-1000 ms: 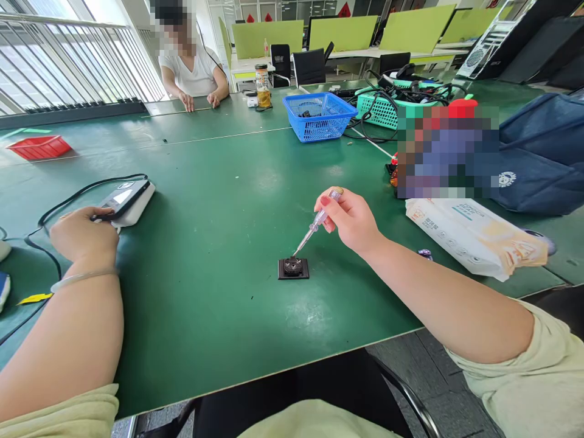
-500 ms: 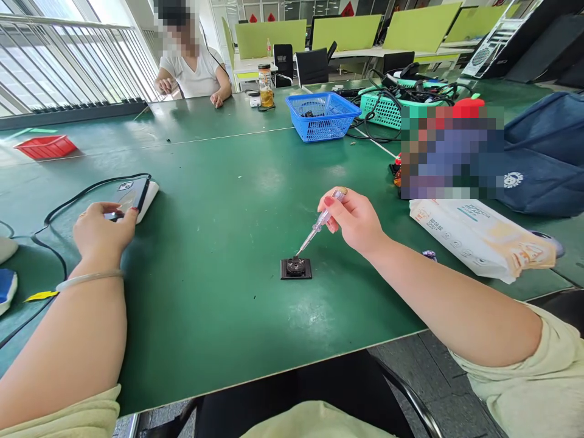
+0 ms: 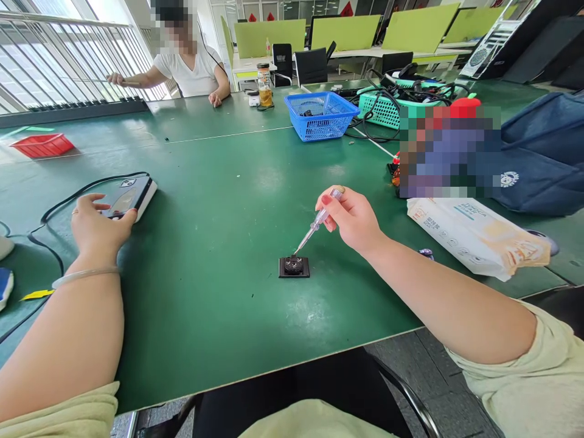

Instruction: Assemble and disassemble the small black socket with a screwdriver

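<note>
My right hand [image 3: 349, 216] pinches a small screwdriver [image 3: 319, 220] with a clear handle. The screwdriver slants down to the left, its tip at the back edge of a small black part with a square base [image 3: 294, 266] that lies on the table. Whether the tip sits in a screw is too small to tell. Over at the left, my left hand [image 3: 98, 222] has its fingers spread at the near edge of a phone [image 3: 126, 196]. Thumb and fingertips touch or nearly touch it. The phone lies on a white, box-like object [image 3: 148, 198].
A black cable [image 3: 61, 210] curves around the phone. Farther back on the green table [image 3: 205, 243] are a red tray [image 3: 43, 146], a blue basket [image 3: 322, 118] and a green basket of cables [image 3: 383, 109]. A wipes pack [image 3: 474, 234] lies right. Across the table sits another person [image 3: 194, 70].
The phone has come down flatter onto the white object, and my left fingers have spread. My right hand and the screwdriver keep their place. The other person's arm has stretched out sideways.
</note>
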Demonstrator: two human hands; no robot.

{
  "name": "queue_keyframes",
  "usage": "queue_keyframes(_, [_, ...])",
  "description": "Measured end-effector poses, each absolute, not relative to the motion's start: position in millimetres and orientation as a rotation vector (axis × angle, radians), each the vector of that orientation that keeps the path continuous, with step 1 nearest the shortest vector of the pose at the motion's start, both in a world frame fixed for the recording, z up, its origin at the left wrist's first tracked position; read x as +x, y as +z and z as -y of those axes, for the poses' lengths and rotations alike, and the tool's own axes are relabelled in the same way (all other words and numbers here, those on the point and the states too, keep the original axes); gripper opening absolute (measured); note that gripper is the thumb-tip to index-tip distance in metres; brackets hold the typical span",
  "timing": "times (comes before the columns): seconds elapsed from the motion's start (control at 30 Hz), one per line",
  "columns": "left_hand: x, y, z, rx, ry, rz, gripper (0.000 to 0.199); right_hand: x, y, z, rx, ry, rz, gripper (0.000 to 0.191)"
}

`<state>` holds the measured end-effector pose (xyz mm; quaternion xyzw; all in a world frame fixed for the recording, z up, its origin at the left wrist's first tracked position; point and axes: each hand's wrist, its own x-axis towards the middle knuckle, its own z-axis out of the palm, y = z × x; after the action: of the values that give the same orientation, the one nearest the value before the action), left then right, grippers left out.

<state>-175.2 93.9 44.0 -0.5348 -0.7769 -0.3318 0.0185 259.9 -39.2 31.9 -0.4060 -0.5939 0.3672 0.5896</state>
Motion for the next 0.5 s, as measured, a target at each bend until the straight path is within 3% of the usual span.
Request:
queue_keyframes(0.17, [-172,44,-88,-1.667,-1.018,2.423,0.086,260,32,39,-0.943,0.854,1.39,0.048])
queue_keyframes(0.27, [-152,51,-79,-1.744,-1.005,2.192,0.09,261,32,39,-0.941,0.841,1.396,0.048])
queue_keyframes(0.37, [-110,61,-61,-1.904,-1.051,1.769,0.075,261,32,38,-0.945,0.826,1.406,0.048])
queue_keyframes(0.5, [-37,62,-13,-2.46,-0.981,1.273,0.035,260,32,39,-0.951,0.815,1.408,0.05])
